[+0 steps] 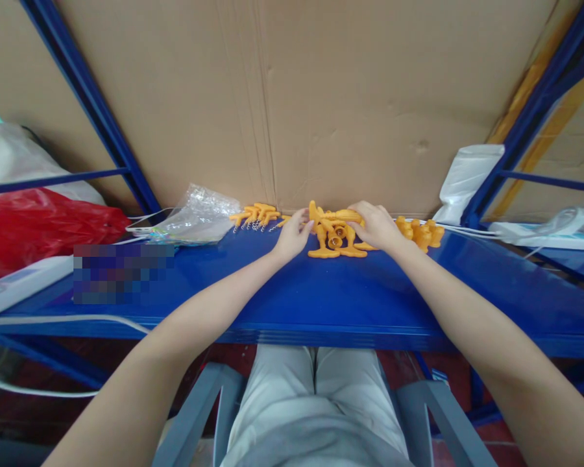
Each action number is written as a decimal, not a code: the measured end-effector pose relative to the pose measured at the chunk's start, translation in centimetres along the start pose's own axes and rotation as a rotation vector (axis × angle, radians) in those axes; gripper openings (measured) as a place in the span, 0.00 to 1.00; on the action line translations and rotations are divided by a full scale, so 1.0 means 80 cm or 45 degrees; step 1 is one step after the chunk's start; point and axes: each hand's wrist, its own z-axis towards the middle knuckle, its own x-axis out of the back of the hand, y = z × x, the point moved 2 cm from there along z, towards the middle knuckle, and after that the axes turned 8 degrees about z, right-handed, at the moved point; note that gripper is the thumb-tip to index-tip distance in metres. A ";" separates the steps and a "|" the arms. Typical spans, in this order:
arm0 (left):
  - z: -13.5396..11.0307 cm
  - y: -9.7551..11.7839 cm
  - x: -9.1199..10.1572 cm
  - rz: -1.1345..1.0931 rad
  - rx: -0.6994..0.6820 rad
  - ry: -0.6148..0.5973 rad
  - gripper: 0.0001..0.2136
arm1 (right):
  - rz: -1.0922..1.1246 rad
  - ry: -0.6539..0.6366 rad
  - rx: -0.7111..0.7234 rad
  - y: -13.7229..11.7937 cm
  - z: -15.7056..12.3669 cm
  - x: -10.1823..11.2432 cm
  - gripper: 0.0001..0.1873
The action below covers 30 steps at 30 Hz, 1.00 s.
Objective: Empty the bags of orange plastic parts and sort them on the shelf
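Left of the orange plastic footed figure (pixel 335 243), on the blue metal bench (pixel 321 292): clear crinkled plastic bag (pixel 199 217), then small orange plastic pieces (pixel 257 214). Left hand (pixel 294 235): arm stretched, wrist low, grip pinched on its left end. Right hand (pixel 377 226): arched over its top, grip clamped there. Best kept feet-flat, with even pressure from both sides. Just right of it: orange plastic lumps (pixel 421 233).

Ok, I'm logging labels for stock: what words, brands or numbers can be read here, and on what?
No text can be read. The brown cardboard sheet and the blue metal shelf show no print; the orange plastic pieces held by the left hand and right hand bear no visible marks; the blurred mosaic patch on the shelf is unreadable.
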 end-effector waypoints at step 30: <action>0.003 0.004 0.003 -0.547 0.292 0.140 0.04 | 1.236 -0.101 -0.371 0.013 0.009 -0.010 0.13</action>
